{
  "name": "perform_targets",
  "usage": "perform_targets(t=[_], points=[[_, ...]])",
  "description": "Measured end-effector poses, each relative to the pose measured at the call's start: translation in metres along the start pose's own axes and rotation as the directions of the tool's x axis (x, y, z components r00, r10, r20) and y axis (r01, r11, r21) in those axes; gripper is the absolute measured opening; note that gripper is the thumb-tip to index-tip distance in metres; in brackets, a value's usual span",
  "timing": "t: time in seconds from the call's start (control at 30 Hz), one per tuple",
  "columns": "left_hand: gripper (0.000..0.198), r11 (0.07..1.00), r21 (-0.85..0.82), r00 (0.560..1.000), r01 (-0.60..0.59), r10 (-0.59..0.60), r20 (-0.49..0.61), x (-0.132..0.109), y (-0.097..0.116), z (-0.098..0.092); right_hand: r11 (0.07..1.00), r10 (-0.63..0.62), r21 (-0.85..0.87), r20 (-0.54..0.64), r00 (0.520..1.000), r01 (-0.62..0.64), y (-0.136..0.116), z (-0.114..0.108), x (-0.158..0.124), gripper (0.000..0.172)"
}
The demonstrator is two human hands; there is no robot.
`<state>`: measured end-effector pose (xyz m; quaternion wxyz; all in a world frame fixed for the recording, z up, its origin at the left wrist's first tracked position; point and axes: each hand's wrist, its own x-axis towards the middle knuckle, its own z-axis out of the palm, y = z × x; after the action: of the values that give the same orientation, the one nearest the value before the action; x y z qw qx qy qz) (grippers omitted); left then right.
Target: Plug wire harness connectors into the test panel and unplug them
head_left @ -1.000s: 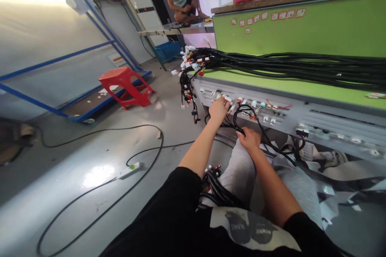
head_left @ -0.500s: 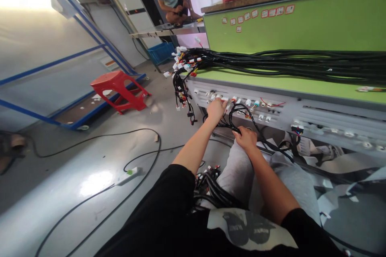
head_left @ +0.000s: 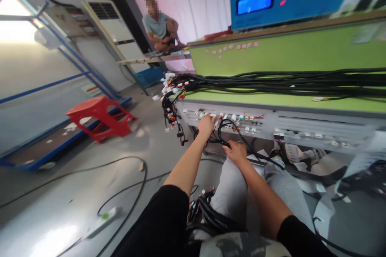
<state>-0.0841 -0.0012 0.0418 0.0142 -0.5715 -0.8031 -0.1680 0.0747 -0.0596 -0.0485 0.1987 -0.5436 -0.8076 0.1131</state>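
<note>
Our left hand point(head_left: 206, 123) reaches up to the row of little plugs point(head_left: 232, 117) on the grey panel point(head_left: 304, 126). Its fingers bend at the plugs, but it is too blurry for us to tell if they pinch one. Our right hand point(head_left: 235, 151) is closed around the black wires point(head_left: 223, 134), just above our knee. The wires loop up to the panel. A bundle of cables point(head_left: 271, 82) lies on the green table point(head_left: 271, 99) above. A red stool point(head_left: 96, 113) stands far off.
</note>
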Motion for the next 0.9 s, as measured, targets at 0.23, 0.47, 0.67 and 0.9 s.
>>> perform_targets(t=[0.23,0.47,0.67,0.9], points=[[0.034,1.0,-0.001,0.999,0.025,-0.025,0.032,0.003,0.006,-0.012,1.0,-0.017,0.012,0.017,1.0,0.016,-0.006,-0.018,-0.003,0.039],[0.034,0.996,-0.021,0.996,0.091,-0.091,0.004,0.005,0.006,-0.013,0.998,-0.055,-0.008,0.062,0.997,0.055,-0.003,-0.029,0.0,0.042],[0.037,0.993,-0.022,0.993,0.119,-0.119,0.001,0.007,0.006,-0.01,0.982,-0.148,0.139,0.129,0.981,0.13,0.005,-0.038,0.0,0.039],[0.039,0.995,0.003,0.994,0.104,-0.104,-0.034,0.01,0.004,-0.001,0.954,-0.057,0.296,0.336,0.94,-0.048,0.036,-0.039,-0.017,0.032]])
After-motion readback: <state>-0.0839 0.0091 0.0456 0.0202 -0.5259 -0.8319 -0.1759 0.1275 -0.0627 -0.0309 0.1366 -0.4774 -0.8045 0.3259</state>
